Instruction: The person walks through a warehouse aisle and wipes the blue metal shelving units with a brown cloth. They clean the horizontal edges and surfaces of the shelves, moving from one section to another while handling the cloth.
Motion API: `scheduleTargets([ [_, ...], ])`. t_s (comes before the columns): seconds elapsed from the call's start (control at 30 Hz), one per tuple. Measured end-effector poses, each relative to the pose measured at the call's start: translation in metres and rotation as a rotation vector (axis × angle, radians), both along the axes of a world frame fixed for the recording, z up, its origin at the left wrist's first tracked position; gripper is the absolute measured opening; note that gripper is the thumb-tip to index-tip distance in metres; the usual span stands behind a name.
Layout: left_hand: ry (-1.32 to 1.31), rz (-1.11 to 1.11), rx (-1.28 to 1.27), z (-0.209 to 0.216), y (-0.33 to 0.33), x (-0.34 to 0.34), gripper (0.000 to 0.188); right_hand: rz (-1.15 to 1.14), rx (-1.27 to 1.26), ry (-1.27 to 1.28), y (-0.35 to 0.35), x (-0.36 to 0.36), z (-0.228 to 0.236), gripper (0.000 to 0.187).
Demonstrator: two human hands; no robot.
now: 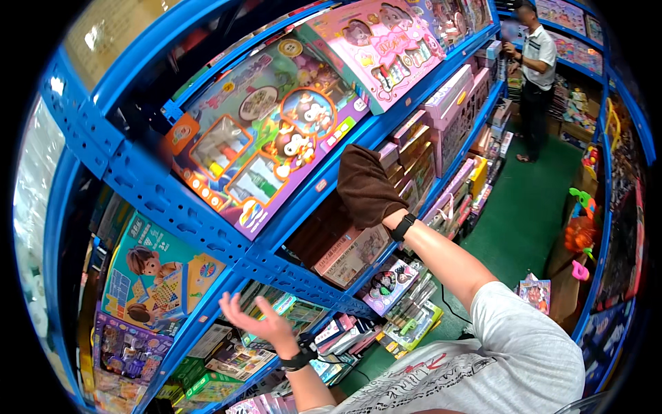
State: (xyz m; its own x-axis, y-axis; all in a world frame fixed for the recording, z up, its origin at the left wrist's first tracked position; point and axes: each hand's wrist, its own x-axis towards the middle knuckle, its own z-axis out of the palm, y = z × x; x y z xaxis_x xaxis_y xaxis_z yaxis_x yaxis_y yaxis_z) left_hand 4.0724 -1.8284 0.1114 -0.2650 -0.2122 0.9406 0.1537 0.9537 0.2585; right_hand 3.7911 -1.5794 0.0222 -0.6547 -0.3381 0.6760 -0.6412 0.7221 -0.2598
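Note:
A dark brown cloth (369, 186) wraps over my right hand (395, 218), hiding the fingers; only the wrist end shows. That hand is at the blue shelf edge, just below the pink boxed toy set (383, 52) and in front of packages on the shelf beneath. Lower left, my left hand (258, 323) hangs with fingers spread and nothing in it, near the lower shelf. Between the hands and up to the left, a large purple boxed toy set (265, 131) with cartoon figures and clear windows leans on the upper shelf.
Blue metal shelving (207, 234) runs along my left, its perforated post close to me. Stacked pink boxes (455, 103) fill the further shelves. Packages and a black cable lie on the green floor (510, 214). A person (538, 69) stands at the aisle's far end; toys line the right side.

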Motion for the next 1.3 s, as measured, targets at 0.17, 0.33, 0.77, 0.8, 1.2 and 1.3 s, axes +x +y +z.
scheduleTargets([
  [0.17,-0.112,-0.218,-0.009,-0.015,0.134,-0.047,0.033,0.093,0.091,0.035,0.115,0.046,0.049,0.044],
  [0.33,-0.332,-0.63,0.361,-0.08,0.246,-0.115,0.034,0.228,-0.551,0.092,0.217,0.1,0.04,0.043],
  [0.77,-0.605,-0.892,0.021,-0.127,0.491,-0.283,0.032,-0.173,-0.956,-0.513,0.436,0.106,-0.092,0.052],
  [0.8,-0.577,-0.883,0.022,-0.13,0.5,-0.3,0.032,-0.188,-0.954,-0.549,0.443,0.097,-0.095,0.052],
  [1.2,-0.296,-0.371,-0.115,-0.117,0.554,-0.508,0.044,0.89,-1.559,-0.763,0.468,-0.176,-0.157,0.052],
  [1.3,-0.298,-0.338,-0.113,-0.142,0.551,-0.531,0.039,0.188,-0.425,-0.21,0.448,-0.257,-0.107,0.058],
])
